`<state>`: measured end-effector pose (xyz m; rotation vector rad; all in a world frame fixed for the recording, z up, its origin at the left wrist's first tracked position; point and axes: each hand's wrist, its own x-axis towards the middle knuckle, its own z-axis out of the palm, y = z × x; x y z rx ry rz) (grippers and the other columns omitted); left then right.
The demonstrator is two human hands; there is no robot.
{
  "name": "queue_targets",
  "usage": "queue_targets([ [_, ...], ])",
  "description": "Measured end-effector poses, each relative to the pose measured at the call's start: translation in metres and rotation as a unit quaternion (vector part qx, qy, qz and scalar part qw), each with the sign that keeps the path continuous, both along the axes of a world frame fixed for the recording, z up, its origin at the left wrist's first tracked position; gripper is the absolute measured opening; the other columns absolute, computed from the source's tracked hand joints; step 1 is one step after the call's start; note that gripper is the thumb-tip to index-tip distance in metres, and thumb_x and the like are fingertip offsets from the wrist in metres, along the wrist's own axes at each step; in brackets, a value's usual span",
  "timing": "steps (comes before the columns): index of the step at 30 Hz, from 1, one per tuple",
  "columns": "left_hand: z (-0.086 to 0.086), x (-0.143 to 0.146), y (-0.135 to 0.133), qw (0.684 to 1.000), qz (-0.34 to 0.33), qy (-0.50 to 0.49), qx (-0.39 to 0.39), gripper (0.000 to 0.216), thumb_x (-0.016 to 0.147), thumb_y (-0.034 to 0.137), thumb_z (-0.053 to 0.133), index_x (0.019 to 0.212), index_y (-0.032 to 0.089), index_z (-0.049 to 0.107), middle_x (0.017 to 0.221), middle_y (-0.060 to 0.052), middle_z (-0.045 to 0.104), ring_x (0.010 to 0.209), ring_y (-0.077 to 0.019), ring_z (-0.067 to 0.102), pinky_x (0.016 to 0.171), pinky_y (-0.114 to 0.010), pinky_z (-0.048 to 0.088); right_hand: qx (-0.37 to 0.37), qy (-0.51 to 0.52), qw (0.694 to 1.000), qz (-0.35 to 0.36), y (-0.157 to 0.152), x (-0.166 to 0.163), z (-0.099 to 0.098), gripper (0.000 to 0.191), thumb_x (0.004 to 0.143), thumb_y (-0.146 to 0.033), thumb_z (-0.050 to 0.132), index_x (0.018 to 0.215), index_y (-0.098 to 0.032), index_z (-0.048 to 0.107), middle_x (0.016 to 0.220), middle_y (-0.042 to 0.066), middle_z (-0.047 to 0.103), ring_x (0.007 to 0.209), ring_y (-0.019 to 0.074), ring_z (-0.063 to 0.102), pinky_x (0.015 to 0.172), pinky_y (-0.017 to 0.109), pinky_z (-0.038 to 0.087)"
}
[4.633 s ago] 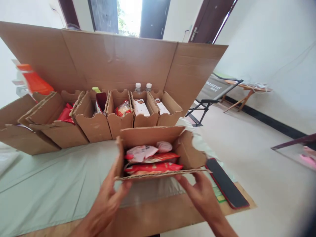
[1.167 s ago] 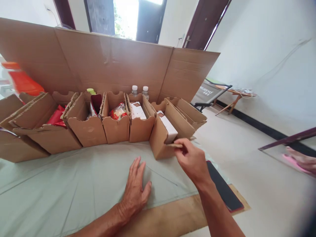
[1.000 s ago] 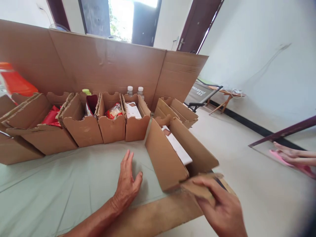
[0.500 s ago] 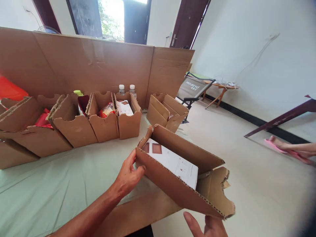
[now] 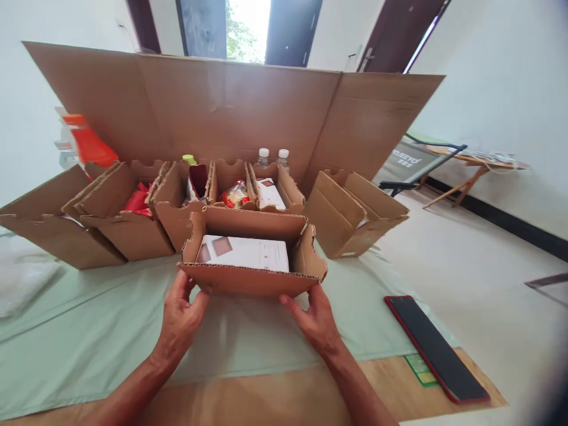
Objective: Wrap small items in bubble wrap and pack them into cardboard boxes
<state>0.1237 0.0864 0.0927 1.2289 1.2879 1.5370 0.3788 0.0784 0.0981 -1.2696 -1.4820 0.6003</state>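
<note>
Between my hands is an open-topped cardboard box (image 5: pixel 248 284), held sideways over the green cloth (image 5: pixel 248 337). Inside it lies a white carton (image 5: pixel 244 253) with brown square pictures on its face. My left hand (image 5: pixel 184 310) grips the box's left end, thumb on the near wall. Around the lower right corner my right hand (image 5: pixel 313 319) is closed, its thumb on the same wall. Just behind stands a row of similar cardboard boxes; one holds a red and clear packet (image 5: pixel 237 195), another a white carton (image 5: pixel 270 194).
A tall cardboard panel (image 5: pixel 239 112) stands behind the row. Two clear bottles with white caps (image 5: pixel 263 158) and an orange-red bottle (image 5: pixel 91 145) are near it. At right are another cardboard box (image 5: pixel 341 207), a black phone with a red edge (image 5: pixel 435 346) and a folding chair (image 5: pixel 412 163).
The held box has swung from the right to the middle and now lies level across my view. My right hand, earlier apart from it below, now grips its right end. The view has turned.
</note>
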Motion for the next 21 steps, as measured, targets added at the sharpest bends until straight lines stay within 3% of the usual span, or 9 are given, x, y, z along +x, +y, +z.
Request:
queue_targets([
  [3,-0.006,-0.005,0.011,0.999,0.021,0.044,0.015,0.040,0.087,0.028,0.063,0.125,0.020,0.060,0.118,-0.006,0.069,0.106,-0.0198,0.065,0.093,-0.031,0.051,-0.035,0.023,0.999,-0.002,0.021,-0.004,-0.014,0.051,0.085,-0.046,0.070,0.128,-0.021,0.059,0.124,0.013,0.070,0.117,0.0302,0.065,0.101,0.046,0.053],
  [8,-0.023,-0.001,0.010,0.996,0.041,0.080,-0.029,0.038,0.084,0.030,0.064,0.121,0.021,0.060,0.116,-0.006,0.066,0.102,-0.0210,0.063,0.087,-0.031,0.052,-0.087,0.018,0.996,-0.002,0.021,-0.005,-0.030,0.046,0.089,-0.053,0.066,0.122,-0.021,0.061,0.119,0.011,0.072,0.109,0.0280,0.068,0.092,0.040,0.057],
  [12,-0.027,-0.010,0.008,0.992,0.080,0.083,-0.043,0.034,0.080,0.031,0.069,0.112,0.022,0.062,0.107,-0.004,0.065,0.097,-0.0219,0.062,0.080,-0.029,0.053,-0.118,-0.006,0.992,0.039,0.024,-0.016,-0.029,0.042,0.092,-0.052,0.063,0.121,-0.022,0.060,0.121,0.011,0.071,0.113,0.0286,0.067,0.093,0.040,0.056],
  [17,-0.025,-0.023,0.012,0.988,0.127,0.077,-0.044,0.039,0.080,0.031,0.067,0.117,0.022,0.059,0.102,-0.003,0.063,0.088,-0.0196,0.060,0.074,-0.028,0.050,-0.144,-0.023,0.983,0.114,0.039,-0.031,-0.018,0.034,0.095,-0.044,0.056,0.121,-0.022,0.057,0.118,0.009,0.072,0.106,0.0256,0.069,0.089,0.039,0.058],
  [21,-0.029,-0.020,0.015,0.989,0.123,0.066,-0.045,0.049,0.082,0.031,0.064,0.129,0.022,0.052,0.113,-0.006,0.063,0.102,-0.0237,0.061,0.087,-0.034,0.051,-0.146,-0.055,0.984,0.088,0.045,-0.035,-0.020,0.029,0.093,-0.046,0.055,0.109,-0.022,0.059,0.104,0.008,0.074,0.092,0.0250,0.071,0.080,0.038,0.059],
])
